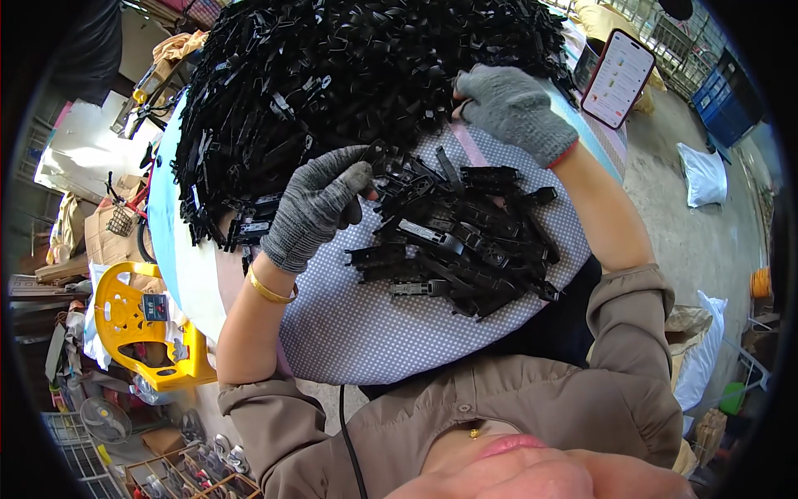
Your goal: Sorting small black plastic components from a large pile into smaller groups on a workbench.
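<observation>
A big heap of slim black plastic parts [374, 71] covers the far side of a cloth-covered surface. Closer to me lies a smaller loose pile of similar black parts [465, 241]. My left hand [312, 208], in a dark grey fingerless knit glove, is closed, its thumb and fingers pinching a black plastic part [378, 155] between the two piles. My right hand [517, 108], in a lighter grey glove, is at the heap's right edge. Its fingers are curled, and what they hold, if anything, is hidden.
The white-dotted grey cloth [332, 324] reaches close to my body. A phone with a lit screen [617, 79] stands beyond my right hand. To the left is a yellow plastic chair [133, 324]. A white sack [702, 175] lies on the concrete floor at right, near a blue bin [727, 104].
</observation>
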A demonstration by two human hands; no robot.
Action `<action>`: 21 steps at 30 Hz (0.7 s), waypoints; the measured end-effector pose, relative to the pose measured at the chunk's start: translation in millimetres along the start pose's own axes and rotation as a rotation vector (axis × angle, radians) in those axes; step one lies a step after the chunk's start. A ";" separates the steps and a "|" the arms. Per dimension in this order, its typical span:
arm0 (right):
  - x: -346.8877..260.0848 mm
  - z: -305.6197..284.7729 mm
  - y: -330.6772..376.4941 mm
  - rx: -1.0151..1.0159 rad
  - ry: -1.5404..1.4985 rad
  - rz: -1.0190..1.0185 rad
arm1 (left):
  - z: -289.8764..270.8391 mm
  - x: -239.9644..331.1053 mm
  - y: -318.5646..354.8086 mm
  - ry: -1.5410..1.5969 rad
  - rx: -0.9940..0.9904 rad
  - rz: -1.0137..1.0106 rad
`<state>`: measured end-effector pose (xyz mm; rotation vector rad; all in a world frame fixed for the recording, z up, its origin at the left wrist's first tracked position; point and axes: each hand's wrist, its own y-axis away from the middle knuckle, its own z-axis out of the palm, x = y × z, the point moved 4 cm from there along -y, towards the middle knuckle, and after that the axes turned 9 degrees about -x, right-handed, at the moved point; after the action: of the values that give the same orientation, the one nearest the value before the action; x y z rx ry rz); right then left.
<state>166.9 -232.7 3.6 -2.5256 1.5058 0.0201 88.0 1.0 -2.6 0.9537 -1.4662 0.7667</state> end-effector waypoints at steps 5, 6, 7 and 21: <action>-10.2 10.4 -4.5 -0.099 0.125 0.003 | 2.4 -2.1 0.2 0.014 -0.028 -0.018; -10.3 9.4 -5.4 -0.107 0.126 0.004 | 3.1 -1.8 0.6 0.012 -0.041 -0.014; -8.9 6.8 -4.2 -0.100 0.087 -0.023 | 2.8 -1.5 1.1 0.002 -0.030 -0.012; -47.6 10.6 17.7 -0.412 -1.347 0.011 | 17.7 1.2 -4.9 -0.081 0.000 0.041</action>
<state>129.6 -197.6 -4.3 -1.8252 0.9052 1.7372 84.3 -17.1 -3.8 0.9670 -1.5602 0.7656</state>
